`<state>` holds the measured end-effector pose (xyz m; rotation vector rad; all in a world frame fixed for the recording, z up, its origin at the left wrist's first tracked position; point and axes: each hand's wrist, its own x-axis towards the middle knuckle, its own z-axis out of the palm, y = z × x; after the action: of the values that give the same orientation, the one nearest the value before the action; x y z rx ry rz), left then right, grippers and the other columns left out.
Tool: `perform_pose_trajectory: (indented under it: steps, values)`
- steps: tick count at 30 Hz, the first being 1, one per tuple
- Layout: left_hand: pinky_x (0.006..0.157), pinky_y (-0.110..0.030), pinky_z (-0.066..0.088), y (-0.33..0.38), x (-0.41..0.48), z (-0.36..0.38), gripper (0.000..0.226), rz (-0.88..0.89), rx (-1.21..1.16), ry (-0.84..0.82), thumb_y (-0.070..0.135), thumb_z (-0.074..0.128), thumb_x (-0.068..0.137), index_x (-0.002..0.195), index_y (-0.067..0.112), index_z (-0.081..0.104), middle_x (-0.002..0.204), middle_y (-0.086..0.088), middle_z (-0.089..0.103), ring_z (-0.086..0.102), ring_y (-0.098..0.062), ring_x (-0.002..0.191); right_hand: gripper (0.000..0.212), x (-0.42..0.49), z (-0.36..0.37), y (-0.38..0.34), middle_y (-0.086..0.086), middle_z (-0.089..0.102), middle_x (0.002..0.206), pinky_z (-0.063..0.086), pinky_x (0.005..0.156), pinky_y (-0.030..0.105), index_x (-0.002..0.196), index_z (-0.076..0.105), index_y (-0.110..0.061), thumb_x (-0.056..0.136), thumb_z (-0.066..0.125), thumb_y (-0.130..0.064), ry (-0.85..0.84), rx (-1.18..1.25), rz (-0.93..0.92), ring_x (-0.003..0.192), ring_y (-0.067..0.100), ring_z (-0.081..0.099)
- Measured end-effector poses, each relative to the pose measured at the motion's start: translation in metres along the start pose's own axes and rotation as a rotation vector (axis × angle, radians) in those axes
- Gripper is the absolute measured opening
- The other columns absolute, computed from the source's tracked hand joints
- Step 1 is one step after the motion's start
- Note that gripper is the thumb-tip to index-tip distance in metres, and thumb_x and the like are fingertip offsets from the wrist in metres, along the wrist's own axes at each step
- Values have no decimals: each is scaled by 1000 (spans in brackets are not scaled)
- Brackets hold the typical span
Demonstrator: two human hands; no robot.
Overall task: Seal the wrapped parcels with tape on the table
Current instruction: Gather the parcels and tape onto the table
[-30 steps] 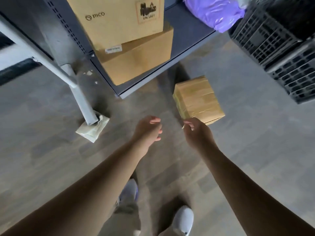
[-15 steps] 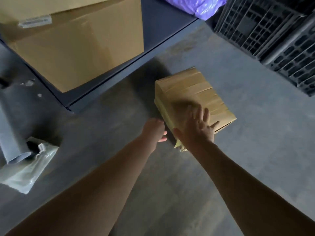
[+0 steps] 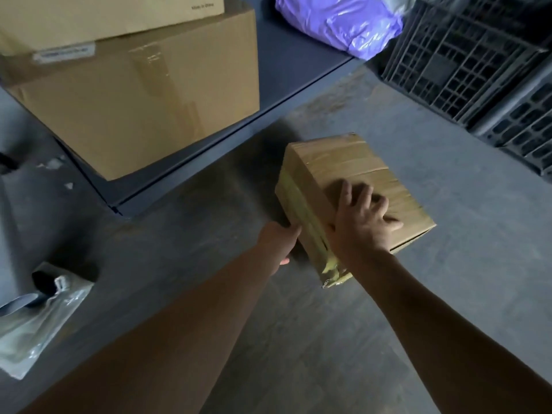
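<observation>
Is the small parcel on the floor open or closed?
Closed: the parcel shows a flat top with tape strips across; the right hand rests on it.

The left forearm and the right forearm were bare along all their visible length, and the left hand and the right hand were bare as well.

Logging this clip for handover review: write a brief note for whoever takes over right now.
Right hand: flat, fingers spread, on top of the parcel.
Left hand: against the parcel's near-left side; its fingers are hidden.
Parcel: on the floor beside the shelf.
Done: tape bands run across it; the near corner looks torn.
To do: probably lift it and finish sealing.
</observation>
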<state>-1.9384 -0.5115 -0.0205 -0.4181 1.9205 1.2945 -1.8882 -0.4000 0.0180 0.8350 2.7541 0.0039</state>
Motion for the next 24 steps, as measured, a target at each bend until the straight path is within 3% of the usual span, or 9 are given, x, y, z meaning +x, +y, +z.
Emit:
perform_pose_trajectory:
  steps: [6, 8, 11, 12, 14, 16, 18, 21, 24]
  values:
    - [87, -38, 52, -18, -22, -22, 54, -5, -52, 89, 46, 69, 84, 122, 13, 50, 110, 2, 52, 52, -16, 94, 81, -30, -19, -14, 11, 14, 152, 38, 97, 63, 150, 2, -21, 91, 47, -52, -65, 184, -82, 133, 40, 25]
    - [86, -36, 51, -29, -45, -40, 59, 5, -76, 182, 54, 79, 69, 110, 19, 54, 101, 5, 58, 58, -12, 88, 80, -49, -22, -16, 10, 17, 152, 39, 99, 60, 150, 1, -20, 92, 47, -52, -126, 279, -104, 133, 40, 28]
    - [89, -41, 53, -38, -84, -68, 92, -44, -57, 252, 71, 84, 36, 111, 28, 54, 110, 3, 63, 63, -17, 99, 77, -82, -37, -14, 12, 26, 151, 39, 102, 52, 151, 5, -19, 94, 46, -50, -269, 448, -138, 130, 41, 36]
    - [86, -38, 54, -37, -102, -77, 88, -62, -60, 247, 68, 85, 37, 108, 27, 55, 107, 2, 64, 64, -15, 95, 76, -93, -44, -15, 13, 30, 149, 40, 101, 51, 151, 6, -19, 94, 46, -49, -311, 482, -146, 128, 40, 40]
    - [73, -29, 53, -25, -145, -95, 45, -77, -50, 256, 47, 86, 56, 87, 27, 60, 85, 4, 65, 62, -9, 75, 74, -117, -67, -19, 13, 39, 142, 44, 98, 50, 150, 12, -21, 92, 49, -48, -376, 545, -151, 121, 37, 48]
    - [71, -34, 57, -11, -186, -113, 34, -57, -53, 309, 41, 79, 53, 77, 22, 65, 75, 3, 67, 65, -12, 69, 73, -142, -99, -24, 9, 47, 135, 48, 93, 49, 148, 18, -24, 88, 53, -48, -406, 594, -180, 113, 31, 53]
    - [74, -38, 60, 0, -228, -133, 50, -66, -59, 357, 47, 71, 41, 83, 19, 68, 82, 0, 71, 69, -16, 77, 72, -168, -140, -32, 6, 51, 128, 51, 88, 47, 145, 23, -25, 85, 55, -48, -429, 614, -228, 104, 26, 57]
    - [68, -30, 58, 13, -293, -166, 78, -166, -73, 373, 59, 67, 41, 107, 18, 62, 105, -7, 66, 65, -19, 91, 74, -205, -210, -44, 4, 54, 121, 53, 84, 46, 142, 29, -25, 79, 55, -53, -449, 600, -297, 96, 23, 58]
    - [76, -36, 58, 40, -372, -197, 77, -170, -122, 418, 61, 62, 43, 108, 20, 60, 105, -7, 65, 65, -23, 93, 83, -235, -281, -60, 3, 60, 112, 54, 80, 44, 133, 34, -24, 67, 47, -72, -479, 522, -359, 91, 24, 61]
